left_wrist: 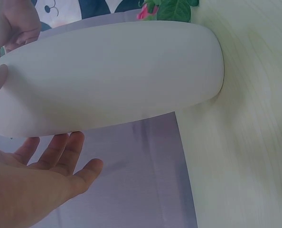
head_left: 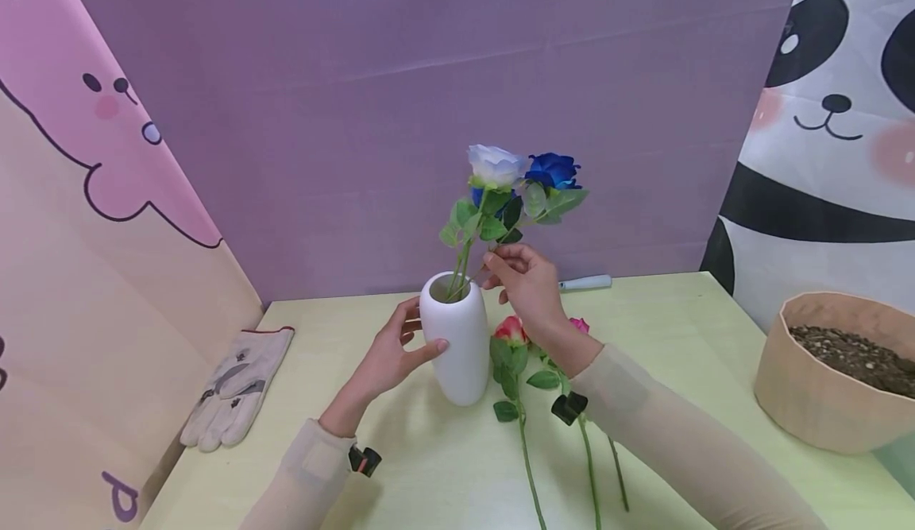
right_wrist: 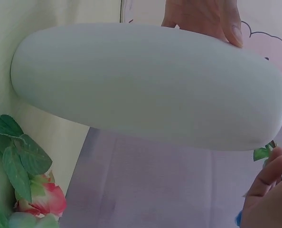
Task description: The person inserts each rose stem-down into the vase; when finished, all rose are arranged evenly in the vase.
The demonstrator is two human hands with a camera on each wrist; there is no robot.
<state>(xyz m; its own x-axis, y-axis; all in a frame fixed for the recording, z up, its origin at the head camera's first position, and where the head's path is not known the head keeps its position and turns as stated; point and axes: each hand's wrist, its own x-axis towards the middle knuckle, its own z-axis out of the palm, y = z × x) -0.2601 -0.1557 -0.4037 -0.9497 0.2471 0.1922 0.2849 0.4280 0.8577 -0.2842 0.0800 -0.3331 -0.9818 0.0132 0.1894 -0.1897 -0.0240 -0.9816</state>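
A white vase (head_left: 461, 347) stands upright on the table, its mouth facing up. My left hand (head_left: 389, 355) grips its left side, thumb on the front and fingertips against the far side; the left wrist view shows these fingers (left_wrist: 60, 154) touching the wall. Inside the vase stand stems topped by a white rose (head_left: 496, 166) and blue roses, one of them a blue rose (head_left: 554, 171) leaning right. Just above the rim, my right hand (head_left: 525, 280) pinches a thin stem between thumb and forefinger. Which flower that stem carries is partly hidden by leaves, though it runs toward the right-hand blue rose.
A pink-red rose (head_left: 511, 330) and a magenta rose (head_left: 580, 325) lie right of the vase, stems toward me. Behind my right hand lies a light-handled tool (head_left: 586, 283). Folded work gloves (head_left: 239, 387) lie at left. A tan pot of soil (head_left: 822, 387) stands at right.
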